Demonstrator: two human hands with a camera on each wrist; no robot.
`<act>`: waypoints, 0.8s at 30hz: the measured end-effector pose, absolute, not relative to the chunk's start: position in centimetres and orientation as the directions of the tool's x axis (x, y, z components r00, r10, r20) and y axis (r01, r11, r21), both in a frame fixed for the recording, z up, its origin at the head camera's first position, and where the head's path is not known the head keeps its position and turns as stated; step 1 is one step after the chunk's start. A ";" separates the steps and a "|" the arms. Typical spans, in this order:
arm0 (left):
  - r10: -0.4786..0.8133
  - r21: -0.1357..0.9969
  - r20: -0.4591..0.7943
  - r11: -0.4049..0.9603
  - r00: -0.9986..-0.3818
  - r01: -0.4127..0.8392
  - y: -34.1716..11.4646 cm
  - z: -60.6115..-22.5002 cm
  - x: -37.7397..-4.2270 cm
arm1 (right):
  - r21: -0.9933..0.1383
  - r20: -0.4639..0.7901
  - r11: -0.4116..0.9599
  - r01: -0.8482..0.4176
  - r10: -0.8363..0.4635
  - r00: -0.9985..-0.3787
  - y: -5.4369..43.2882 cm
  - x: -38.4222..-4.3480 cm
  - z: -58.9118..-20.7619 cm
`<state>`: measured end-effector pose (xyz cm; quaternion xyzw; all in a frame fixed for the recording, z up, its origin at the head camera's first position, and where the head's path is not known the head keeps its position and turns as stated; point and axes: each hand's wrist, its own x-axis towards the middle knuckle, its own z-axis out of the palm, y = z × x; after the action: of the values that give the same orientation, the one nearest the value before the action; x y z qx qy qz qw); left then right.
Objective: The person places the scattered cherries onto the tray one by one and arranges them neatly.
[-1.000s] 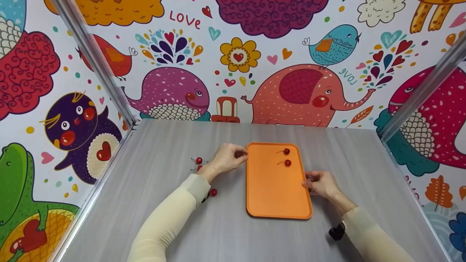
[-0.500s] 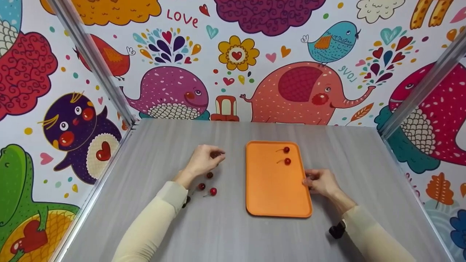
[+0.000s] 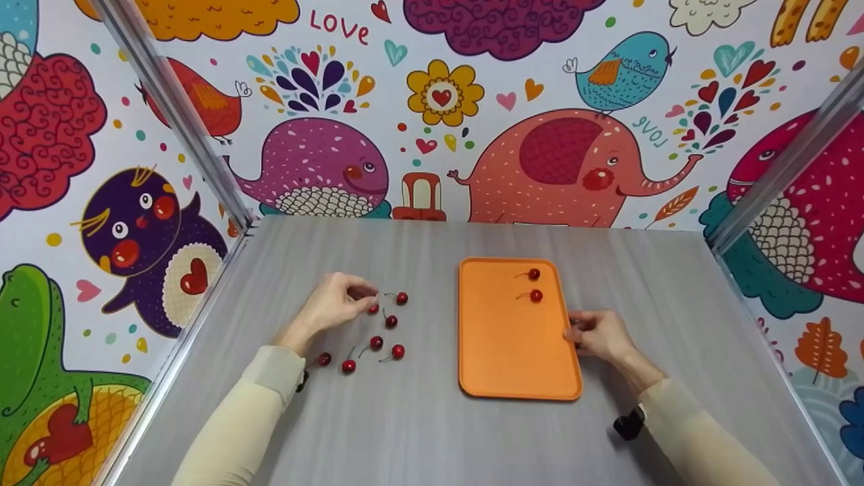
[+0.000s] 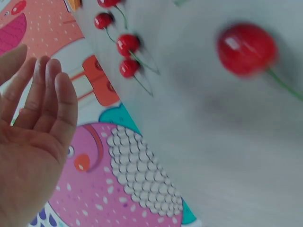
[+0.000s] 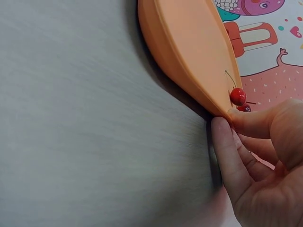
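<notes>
My left hand (image 3: 335,300) hovers over the left part of the table with relaxed, slightly bent fingers (image 4: 40,94) and holds nothing. Right under its fingertips in the head view is a red cherry (image 3: 373,309). Another cherry (image 3: 401,298) lies just beyond them, and several more, such as this stemmed cherry (image 3: 398,352), are scattered nearer the front. At the right long side of an orange tray (image 3: 513,351), my right hand (image 3: 601,336) pinches the rim between thumb (image 5: 255,122) and fingers. Two cherries (image 3: 536,295) with stems sit in the tray's far right corner.
The grey table (image 3: 432,432) meets a wall (image 3: 432,155) with cartoon animals at the back. Metal posts (image 3: 182,121) stand at the rear corners, and printed panels flank both sides.
My left hand has moved left, away from the tray's left edge to the loose cherries, uncovering several of them. My right hand keeps its grip on the tray, which stays in place.
</notes>
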<state>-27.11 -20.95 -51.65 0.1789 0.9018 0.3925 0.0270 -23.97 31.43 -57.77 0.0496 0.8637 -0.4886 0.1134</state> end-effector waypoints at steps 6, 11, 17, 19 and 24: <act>0.366 0.706 0.045 0.647 -0.929 0.289 -23.7 -52.1 -26.0 | -0.827 -0.258 0.523 0.208 -0.024 -0.966 31.5 -24.0 -57.7; 0.365 0.704 -0.023 0.667 -0.931 0.244 -26.2 -52.5 -24.7 | -0.821 -0.268 0.528 0.215 -0.025 -0.963 31.4 -24.0 -57.7; 0.409 0.717 -0.114 0.665 -0.906 0.210 -28.8 -53.1 -23.2 | -0.817 -0.268 0.536 0.214 -0.024 -0.963 31.4 -23.9 -57.8; 0.411 0.723 -0.129 0.662 -0.902 0.198 -29.4 -53.4 -22.7 | -0.818 -0.267 0.534 0.214 -0.022 -0.963 31.5 -23.9 -57.7; 0.374 0.740 -0.158 0.657 -0.914 0.141 -30.4 -54.4 -21.3 | -0.820 -0.268 0.529 0.217 -0.021 -0.963 31.5 -23.9 -57.7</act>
<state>-21.25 -30.44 -54.41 0.1435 0.8979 0.3883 0.1499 -23.92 31.51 -57.71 0.0565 0.8657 -0.4819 0.1232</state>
